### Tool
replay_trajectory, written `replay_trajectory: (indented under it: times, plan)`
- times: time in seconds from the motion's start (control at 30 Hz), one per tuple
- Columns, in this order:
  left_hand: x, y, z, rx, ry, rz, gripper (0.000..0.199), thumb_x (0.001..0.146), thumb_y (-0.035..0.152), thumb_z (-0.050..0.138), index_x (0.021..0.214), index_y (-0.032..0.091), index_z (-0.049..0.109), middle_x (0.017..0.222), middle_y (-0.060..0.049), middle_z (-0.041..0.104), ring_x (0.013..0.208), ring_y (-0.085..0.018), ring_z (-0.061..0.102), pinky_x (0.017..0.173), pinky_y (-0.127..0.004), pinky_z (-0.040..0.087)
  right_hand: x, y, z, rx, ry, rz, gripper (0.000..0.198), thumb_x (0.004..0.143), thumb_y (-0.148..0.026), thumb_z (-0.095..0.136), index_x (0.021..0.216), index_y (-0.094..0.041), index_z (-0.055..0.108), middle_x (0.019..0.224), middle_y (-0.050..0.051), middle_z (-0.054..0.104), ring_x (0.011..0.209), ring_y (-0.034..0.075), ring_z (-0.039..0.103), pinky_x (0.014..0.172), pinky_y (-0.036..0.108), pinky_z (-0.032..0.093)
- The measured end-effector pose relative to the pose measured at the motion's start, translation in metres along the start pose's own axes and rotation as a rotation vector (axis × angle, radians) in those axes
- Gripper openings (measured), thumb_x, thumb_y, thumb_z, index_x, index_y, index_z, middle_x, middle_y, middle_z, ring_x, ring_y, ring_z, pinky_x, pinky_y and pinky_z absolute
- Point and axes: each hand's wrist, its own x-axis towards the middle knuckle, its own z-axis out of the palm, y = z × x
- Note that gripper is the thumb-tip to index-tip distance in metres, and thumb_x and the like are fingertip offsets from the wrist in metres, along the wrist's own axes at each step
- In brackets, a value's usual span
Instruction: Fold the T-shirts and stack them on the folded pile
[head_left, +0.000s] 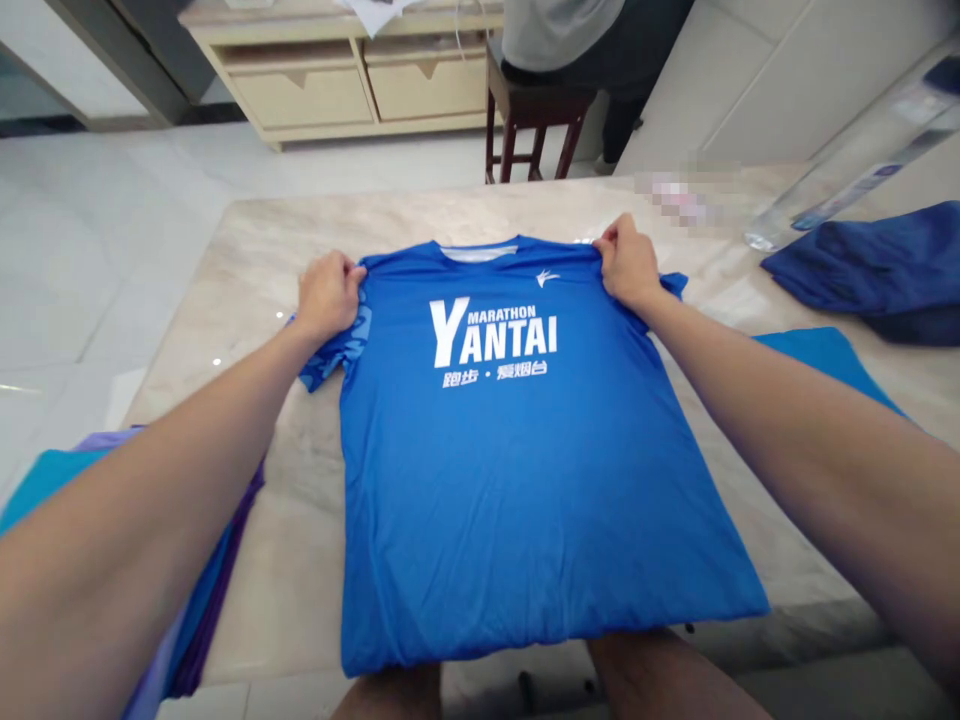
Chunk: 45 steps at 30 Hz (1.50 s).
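A blue T-shirt (510, 480) with white "Yantai Marathon" lettering lies front side up on the marble-patterned table (277, 230). Its collar points away from me, and its hem reaches the near edge. My left hand (328, 295) pinches the shirt at the left shoulder seam, beside the patterned sleeve. At the opposite shoulder, my right hand (628, 262) has its fingers closed on the fabric. The right sleeve is partly hidden behind my right hand and forearm.
Folded purple and teal clothes (225, 560) lie at the left, partly under my forearm. Teal cloth (825, 360), dark blue cloth (877, 265) and a clear plastic bottle (847, 160) are at the right. Beyond the table, a person (559, 35) sits on a dark wooden stool (536, 105).
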Motion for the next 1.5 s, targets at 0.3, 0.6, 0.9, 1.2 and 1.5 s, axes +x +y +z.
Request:
replay_trajectory:
  times: [0.3, 0.6, 0.9, 1.2, 1.5]
  plan:
    - [0.047, 0.004, -0.005, 0.073, 0.152, 0.031, 0.079, 0.117, 0.064, 0.024, 0.119, -0.006, 0.06, 0.138, -0.015, 0.066, 0.146, -0.04, 0.052, 0.117, -0.065, 0.038, 0.047, -0.029, 0.001, -0.274, 0.046, -0.019, 0.082, 0.119, -0.049, 0.009, 0.115, 0.015, 0.06, 0.133, 0.033, 0.065, 0.134, 0.026, 0.058, 0.106, 0.047, 0.037]
    - [-0.123, 0.099, -0.051, 0.01, 0.048, 0.293, 0.045, 0.114, 0.03, 0.043, 0.151, 0.011, 0.058, 0.16, -0.019, 0.059, 0.153, -0.035, 0.049, 0.128, -0.054, 0.037, -0.14, -0.069, -0.084, -0.065, -0.176, -0.456, 0.049, 0.115, -0.024, 0.042, 0.161, -0.014, 0.056, 0.168, 0.019, 0.054, 0.157, 0.032, 0.049, 0.13, 0.054, 0.038]
    - [-0.32, 0.093, -0.031, -0.017, -0.107, 0.252, 0.069, 0.111, 0.047, 0.036, 0.171, 0.014, 0.043, 0.177, -0.017, 0.043, 0.167, -0.032, 0.037, 0.138, -0.058, 0.025, -0.338, -0.062, -0.102, -0.108, -0.321, -0.389, 0.064, 0.116, -0.046, 0.037, 0.175, -0.021, 0.041, 0.181, 0.013, 0.033, 0.171, 0.031, 0.027, 0.137, 0.06, 0.026]
    - [-0.37, 0.097, -0.044, 0.03, -0.074, 0.252, 0.067, 0.109, 0.044, 0.041, 0.167, 0.011, 0.05, 0.176, -0.022, 0.043, 0.167, -0.035, 0.036, 0.136, -0.059, 0.03, -0.377, -0.068, -0.111, -0.124, -0.273, -0.388, 0.064, 0.115, -0.044, 0.037, 0.171, -0.016, 0.047, 0.178, 0.016, 0.039, 0.168, 0.032, 0.034, 0.135, 0.06, 0.033]
    - [-0.481, 0.085, -0.084, -0.455, -0.139, -0.02, 0.037, 0.09, 0.041, 0.058, 0.114, 0.029, 0.084, 0.128, -0.009, 0.082, 0.126, -0.037, 0.074, 0.11, -0.052, 0.06, -0.53, -0.061, -0.151, 0.164, -0.266, -0.134, 0.047, 0.111, -0.028, 0.034, 0.134, -0.028, 0.075, 0.133, 0.012, 0.08, 0.124, 0.03, 0.076, 0.105, 0.05, 0.062]
